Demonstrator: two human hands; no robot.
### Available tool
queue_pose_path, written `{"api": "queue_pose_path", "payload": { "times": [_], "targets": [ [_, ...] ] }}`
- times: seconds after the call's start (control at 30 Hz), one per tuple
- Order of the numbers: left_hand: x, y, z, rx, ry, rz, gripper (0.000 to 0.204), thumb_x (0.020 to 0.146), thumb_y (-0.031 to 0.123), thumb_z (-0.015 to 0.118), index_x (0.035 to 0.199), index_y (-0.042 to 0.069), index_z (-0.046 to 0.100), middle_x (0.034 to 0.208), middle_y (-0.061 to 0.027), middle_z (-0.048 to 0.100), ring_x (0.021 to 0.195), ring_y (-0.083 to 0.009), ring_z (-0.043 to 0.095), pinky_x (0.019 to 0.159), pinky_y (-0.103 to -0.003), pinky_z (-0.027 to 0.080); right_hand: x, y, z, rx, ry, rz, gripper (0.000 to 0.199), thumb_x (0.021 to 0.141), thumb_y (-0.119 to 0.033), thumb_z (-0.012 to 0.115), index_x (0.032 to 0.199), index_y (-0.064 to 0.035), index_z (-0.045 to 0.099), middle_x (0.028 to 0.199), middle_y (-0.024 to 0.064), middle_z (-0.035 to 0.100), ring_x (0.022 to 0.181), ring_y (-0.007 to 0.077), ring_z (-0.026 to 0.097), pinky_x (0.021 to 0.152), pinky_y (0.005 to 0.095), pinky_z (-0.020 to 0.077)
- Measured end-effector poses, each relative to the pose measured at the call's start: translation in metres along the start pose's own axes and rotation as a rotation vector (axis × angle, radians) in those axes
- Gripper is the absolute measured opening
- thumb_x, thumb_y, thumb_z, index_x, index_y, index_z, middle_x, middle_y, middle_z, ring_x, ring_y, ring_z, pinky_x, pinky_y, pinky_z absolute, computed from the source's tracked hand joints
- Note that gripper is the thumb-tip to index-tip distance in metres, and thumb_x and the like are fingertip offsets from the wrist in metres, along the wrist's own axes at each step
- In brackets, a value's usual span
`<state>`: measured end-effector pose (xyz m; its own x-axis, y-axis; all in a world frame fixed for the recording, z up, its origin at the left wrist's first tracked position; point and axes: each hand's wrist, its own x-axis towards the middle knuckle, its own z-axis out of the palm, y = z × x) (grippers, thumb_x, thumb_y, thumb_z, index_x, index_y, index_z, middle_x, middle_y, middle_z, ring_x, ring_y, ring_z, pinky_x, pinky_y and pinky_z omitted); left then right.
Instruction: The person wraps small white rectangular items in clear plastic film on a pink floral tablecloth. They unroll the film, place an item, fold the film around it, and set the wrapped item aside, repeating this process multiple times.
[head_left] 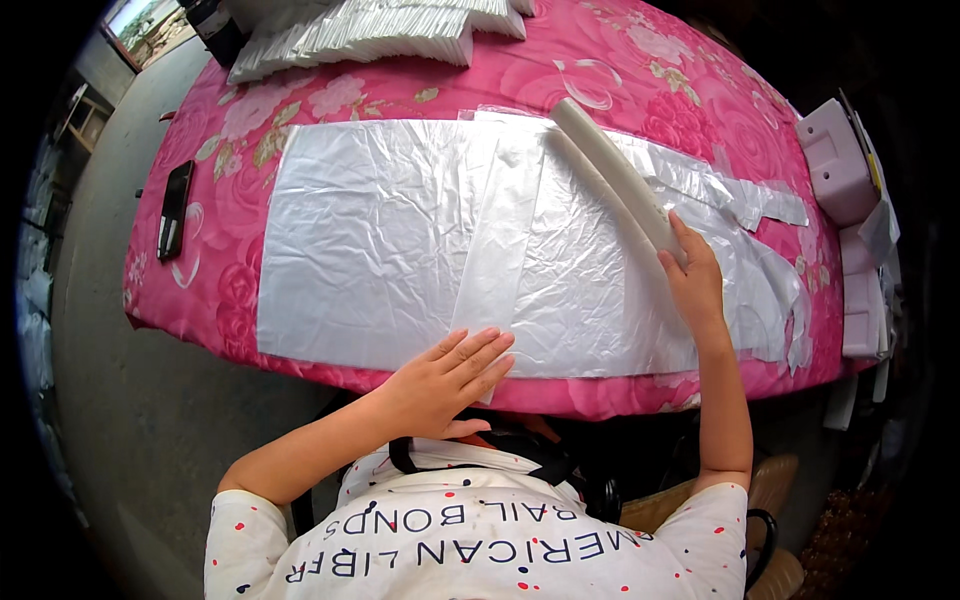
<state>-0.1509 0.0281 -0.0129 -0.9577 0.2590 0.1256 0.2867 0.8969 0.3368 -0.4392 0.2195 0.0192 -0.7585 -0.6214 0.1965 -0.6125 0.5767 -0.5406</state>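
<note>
1. The left hand (445, 385) is open, palm down, its fingers close together and its thumb apart, over the near edge of the plastic sheeting (370, 240).
2. The right hand (695, 272) grips the near end of a pale roll (620, 175), thumb on one side and fingers on the other.
3. The roll slants across the right half of the sheeting, its far end pointing away and to the left – whether its whole length touches the plastic, I cannot tell.
4. The sheeting is silvery, thin and wrinkled; it spreads across the middle of a pink flowered tablecloth (590, 398), with a paler band (495, 230) running from far to near between the hands.
5. At its right end the plastic narrows into uneven strips (780, 205).
6. A black phone (174, 212) lies near the cloth's left edge.
7. Along the far side sits a stack of white folded sheets (370, 38), with a dark container (213, 28) just beside it.
8. A pale pink box (840, 160) stands at the right – beyond the strips.
</note>
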Motion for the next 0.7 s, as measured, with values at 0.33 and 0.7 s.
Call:
{"api": "queue_pose_path", "payload": {
  "times": [0.33,0.7],
  "targets": [
    [-0.004,0.03,0.038,0.296,0.038,-0.025,0.05,0.083,0.024,0.048,0.129,0.005,0.043,0.138,-0.0142,0.039,0.131,-0.0271,0.033,0.108,-0.044,0.021,-0.056,-0.082,0.032,-0.003,-0.377,-0.528,0.052,0.069,-0.001,0.064,0.118,-0.016,0.056,0.116,0.005,0.056,0.107,0.0245,0.051,0.101,0.048,0.0286],
    [-0.006,0.034,0.042,0.378,0.058,-0.044,0.047,0.088,0.02,0.039,0.133,0.005,0.038,0.143,-0.0135,0.032,0.134,-0.0275,0.027,0.109,-0.042,0.018,0.07,-0.076,0.084,-0.056,-0.109,-0.547,0.046,0.076,-0.001,0.057,0.12,-0.0173,0.056,0.113,0.0027,0.058,0.106,0.0211,0.052,0.104,0.0437,0.0265]
  ]
}}
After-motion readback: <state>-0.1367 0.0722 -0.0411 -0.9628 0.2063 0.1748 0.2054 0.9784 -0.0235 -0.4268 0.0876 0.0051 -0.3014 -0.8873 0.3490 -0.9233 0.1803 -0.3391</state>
